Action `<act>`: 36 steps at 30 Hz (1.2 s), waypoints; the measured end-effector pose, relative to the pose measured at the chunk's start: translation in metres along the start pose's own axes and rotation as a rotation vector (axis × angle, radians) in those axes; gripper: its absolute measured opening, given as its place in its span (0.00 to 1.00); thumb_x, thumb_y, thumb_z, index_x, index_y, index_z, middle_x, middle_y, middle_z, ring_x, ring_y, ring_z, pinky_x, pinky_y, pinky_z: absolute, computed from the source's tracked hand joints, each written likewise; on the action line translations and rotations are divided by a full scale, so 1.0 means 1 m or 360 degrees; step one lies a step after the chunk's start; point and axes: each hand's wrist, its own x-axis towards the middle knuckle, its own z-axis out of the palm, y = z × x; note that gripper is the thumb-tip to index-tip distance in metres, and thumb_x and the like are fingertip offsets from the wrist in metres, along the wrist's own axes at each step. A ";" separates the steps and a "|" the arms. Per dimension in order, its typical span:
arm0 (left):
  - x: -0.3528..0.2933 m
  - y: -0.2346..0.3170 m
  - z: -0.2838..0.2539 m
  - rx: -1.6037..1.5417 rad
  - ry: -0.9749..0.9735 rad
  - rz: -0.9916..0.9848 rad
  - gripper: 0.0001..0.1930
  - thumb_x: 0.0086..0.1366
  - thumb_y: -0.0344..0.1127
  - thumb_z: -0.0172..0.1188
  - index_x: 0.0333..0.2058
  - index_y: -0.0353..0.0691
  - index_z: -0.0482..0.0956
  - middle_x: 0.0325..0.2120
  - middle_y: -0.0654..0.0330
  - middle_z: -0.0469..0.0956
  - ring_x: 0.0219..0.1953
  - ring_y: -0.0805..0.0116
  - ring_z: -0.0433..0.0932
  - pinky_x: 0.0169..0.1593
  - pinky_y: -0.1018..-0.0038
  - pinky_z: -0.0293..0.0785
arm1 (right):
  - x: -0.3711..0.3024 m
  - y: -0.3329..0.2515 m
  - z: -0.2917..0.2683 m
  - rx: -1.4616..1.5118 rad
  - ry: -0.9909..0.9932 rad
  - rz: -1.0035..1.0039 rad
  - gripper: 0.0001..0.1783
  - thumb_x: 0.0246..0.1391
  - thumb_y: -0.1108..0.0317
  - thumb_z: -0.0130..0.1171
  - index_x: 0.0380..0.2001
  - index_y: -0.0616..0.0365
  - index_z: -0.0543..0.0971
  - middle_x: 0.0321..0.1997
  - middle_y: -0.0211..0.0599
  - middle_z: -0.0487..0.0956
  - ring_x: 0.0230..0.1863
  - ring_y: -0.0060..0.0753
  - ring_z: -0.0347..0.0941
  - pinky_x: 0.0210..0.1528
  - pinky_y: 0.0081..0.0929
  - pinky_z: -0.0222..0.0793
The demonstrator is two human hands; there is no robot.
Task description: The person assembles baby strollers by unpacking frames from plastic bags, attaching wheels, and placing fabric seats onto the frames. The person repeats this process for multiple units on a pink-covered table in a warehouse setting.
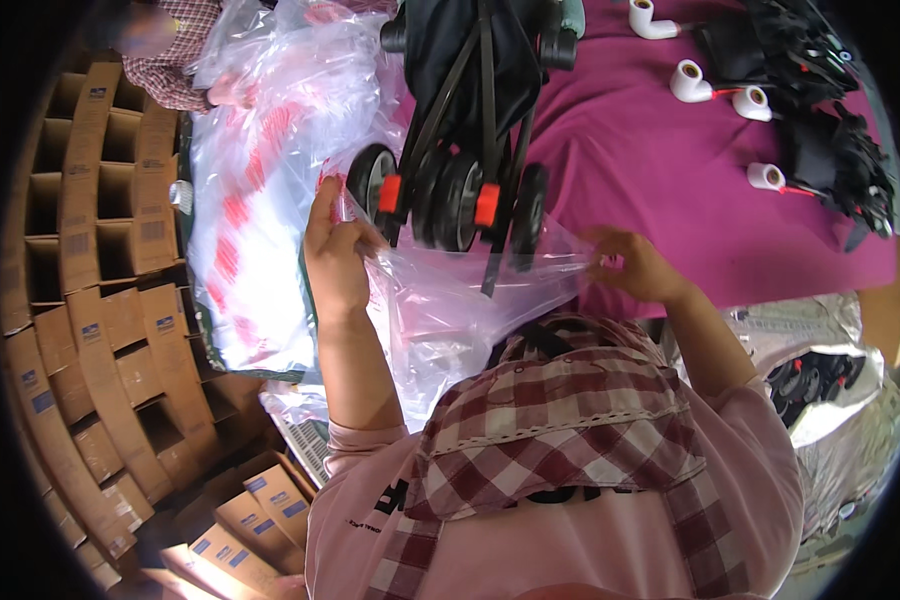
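A folded stroller (467, 90) with a black frame, dark wheels and red clips lies on the magenta cloth, its wheel end toward me. My left hand (337, 255) grips one side of the mouth of a see-through plastic bag (450, 295), just left of the wheels. On the other side, my right hand (635, 265) pinches the bag's edge between thumb and fingers. The film stretches between both hands, below and partly over the wheel end. How far it reaches round the stroller I cannot tell.
A pile of see-through bags with red print (260, 200) lies on the left, beside another person's hand (232, 90). Stacked brown cartons (90, 200) fill the far left. White foam-like rolls (690, 82) and black stroller parts (835, 165) lie on the magenta cloth (650, 200) at right.
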 end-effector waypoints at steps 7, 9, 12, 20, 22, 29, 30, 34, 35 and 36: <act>0.095 0.028 0.085 0.0315 0.0211 -0.0028 0.34 0.54 0.20 0.42 0.64 0.20 0.58 0.46 0.47 0.75 0.24 0.70 0.74 0.28 0.77 0.69 | 0.138 0.055 -0.086 0.0038 0.0210 -0.0602 0.05 0.49 0.73 0.66 0.30 0.63 0.82 0.43 0.44 0.80 0.43 0.38 0.78 0.47 0.32 0.73; 0.150 0.015 0.090 0.0251 0.0189 0.0013 0.33 0.57 0.21 0.43 0.65 0.26 0.57 0.32 0.52 0.77 0.23 0.72 0.71 0.28 0.77 0.66 | 0.179 0.062 -0.114 0.0048 0.0289 -0.0702 0.06 0.48 0.73 0.66 0.30 0.62 0.82 0.41 0.44 0.80 0.41 0.39 0.78 0.45 0.32 0.73; 0.187 0.053 0.149 0.0158 0.0152 0.0164 0.34 0.59 0.20 0.45 0.67 0.27 0.52 0.43 0.48 0.75 0.32 0.64 0.78 0.37 0.73 0.75 | 0.230 0.062 -0.169 0.0240 0.0406 -0.0522 0.06 0.49 0.70 0.66 0.30 0.61 0.82 0.37 0.44 0.81 0.39 0.41 0.78 0.44 0.33 0.72; 0.126 0.097 0.181 0.0934 -0.0031 0.0912 0.27 0.70 0.27 0.51 0.65 0.31 0.56 0.62 0.47 0.65 0.50 0.64 0.77 0.54 0.72 0.68 | 0.267 0.085 -0.210 0.0172 0.1803 -0.0423 0.13 0.59 0.62 0.61 0.40 0.62 0.81 0.37 0.42 0.82 0.38 0.32 0.79 0.42 0.30 0.73; 0.095 0.092 0.168 0.0742 0.0013 0.0835 0.24 0.70 0.24 0.49 0.64 0.31 0.58 0.63 0.48 0.64 0.51 0.66 0.77 0.53 0.74 0.68 | 0.225 0.101 -0.147 0.0632 0.1451 -0.0169 0.13 0.64 0.63 0.56 0.42 0.64 0.78 0.36 0.37 0.82 0.37 0.25 0.76 0.41 0.28 0.72; 0.051 0.082 0.132 0.0656 -0.0112 0.0818 0.23 0.71 0.24 0.48 0.63 0.31 0.60 0.63 0.48 0.63 0.53 0.64 0.77 0.58 0.71 0.68 | 0.068 0.135 0.018 0.1219 0.0116 0.0585 0.25 0.66 0.48 0.49 0.40 0.63 0.79 0.36 0.36 0.81 0.39 0.29 0.75 0.48 0.28 0.69; 0.045 0.082 0.133 0.0560 -0.0149 0.0870 0.23 0.71 0.25 0.49 0.63 0.31 0.60 0.64 0.48 0.63 0.53 0.64 0.77 0.58 0.70 0.68 | 0.072 0.125 0.009 0.1195 0.0086 0.0677 0.30 0.65 0.43 0.46 0.42 0.62 0.79 0.37 0.38 0.81 0.41 0.31 0.75 0.50 0.30 0.69; 0.015 0.078 0.108 0.0284 -0.0151 0.1009 0.22 0.71 0.27 0.50 0.62 0.32 0.62 0.64 0.47 0.63 0.52 0.63 0.78 0.58 0.69 0.69 | 0.101 0.063 -0.046 0.1231 0.0223 0.0584 0.42 0.61 0.30 0.39 0.52 0.59 0.76 0.49 0.40 0.79 0.51 0.34 0.73 0.56 0.37 0.65; 0.008 0.074 0.098 0.0212 -0.0132 0.1037 0.22 0.71 0.28 0.50 0.62 0.32 0.62 0.64 0.47 0.63 0.52 0.63 0.78 0.59 0.69 0.69 | 0.106 0.044 -0.053 0.1136 0.0172 0.0500 0.41 0.61 0.30 0.40 0.52 0.59 0.76 0.49 0.39 0.79 0.51 0.34 0.73 0.56 0.37 0.65; 0.000 0.069 0.088 0.0131 -0.0070 0.1029 0.21 0.71 0.28 0.50 0.61 0.32 0.62 0.64 0.47 0.64 0.52 0.63 0.78 0.58 0.69 0.69 | 0.111 0.027 -0.056 0.1043 0.0099 0.0426 0.41 0.61 0.30 0.40 0.52 0.59 0.76 0.49 0.39 0.79 0.51 0.33 0.73 0.56 0.37 0.65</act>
